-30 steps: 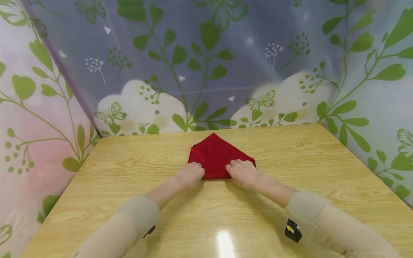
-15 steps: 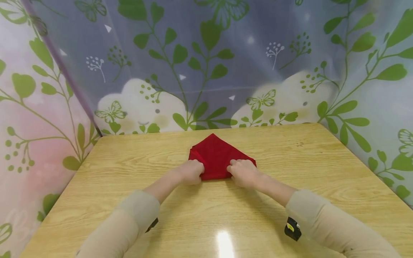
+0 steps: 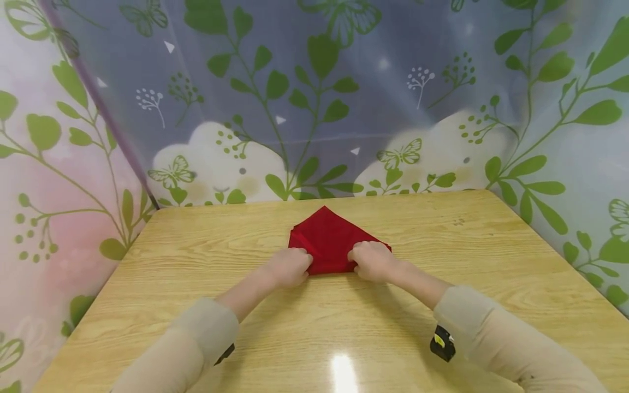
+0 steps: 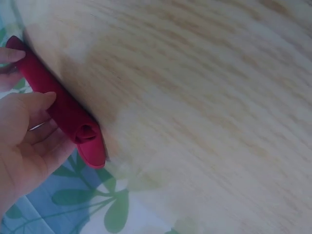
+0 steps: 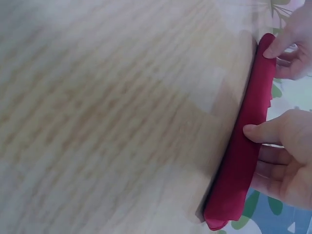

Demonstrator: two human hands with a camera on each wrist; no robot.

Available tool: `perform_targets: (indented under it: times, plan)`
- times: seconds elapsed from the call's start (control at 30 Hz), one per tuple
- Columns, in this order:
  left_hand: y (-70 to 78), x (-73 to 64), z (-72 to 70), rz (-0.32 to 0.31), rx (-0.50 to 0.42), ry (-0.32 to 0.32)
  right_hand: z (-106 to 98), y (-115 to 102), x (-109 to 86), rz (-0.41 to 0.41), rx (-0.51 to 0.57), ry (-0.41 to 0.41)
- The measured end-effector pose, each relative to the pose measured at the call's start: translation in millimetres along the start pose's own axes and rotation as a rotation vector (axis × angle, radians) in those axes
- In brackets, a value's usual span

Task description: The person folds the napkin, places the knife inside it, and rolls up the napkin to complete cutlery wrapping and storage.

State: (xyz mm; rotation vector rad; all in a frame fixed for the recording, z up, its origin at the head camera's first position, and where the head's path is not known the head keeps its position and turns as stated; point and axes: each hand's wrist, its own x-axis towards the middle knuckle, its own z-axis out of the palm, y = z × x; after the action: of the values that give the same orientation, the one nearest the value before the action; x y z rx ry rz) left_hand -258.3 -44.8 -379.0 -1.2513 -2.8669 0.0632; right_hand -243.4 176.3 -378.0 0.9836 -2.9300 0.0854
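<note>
A red cloth (image 3: 326, 240) lies on the table, its far corner pointing away and its near edge rolled up. In the left wrist view the end of the rolled cloth (image 4: 87, 132) shows as a spiral. My left hand (image 3: 291, 266) grips the left part of this roll, thumb on the near side and fingers bent over the top. On the right part, my right hand (image 3: 374, 262) holds it the same way, its thumb pressed to the cloth in the right wrist view. Between the hands a short stretch of the near edge shows. The cloth's underside is hidden.
The wooden table (image 3: 206, 234) reaches back to a patterned curtain (image 3: 314, 109) with leaves and butterflies, which also closes both sides. A light reflection sits near the front. A black device (image 3: 443, 344) hangs beneath the right sleeve.
Both hands keep their hold on the rolled edge, with small shifts of the fingers. The cloth stays in nearly the same place, and the head view tilts slightly.
</note>
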Motion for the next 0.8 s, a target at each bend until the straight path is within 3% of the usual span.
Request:
perform_targets:
  times: [0.17, 0.37, 0.6, 0.8]
  plan:
    - [-0.5, 0.8, 1.6, -0.007, -0.052, 0.001, -3.3, 3.1, 2.3, 0.028, 0.075, -0.076]
    - [-3.5, 4.2, -2.6, -0.047, -0.162, -0.072, -7.6, 4.9, 3.1, 0.051, 0.108, -0.122]
    - [-6.3, 10.3, -12.1, -0.074, -0.214, -0.2, -9.1, 5.5, 2.3, 0.052, 0.137, -0.123]
    - [-10.6, 14.8, -15.1, -0.081, -0.277, -0.266, -4.7, 1.0, 0.8, 0.025, 0.045, -0.055]
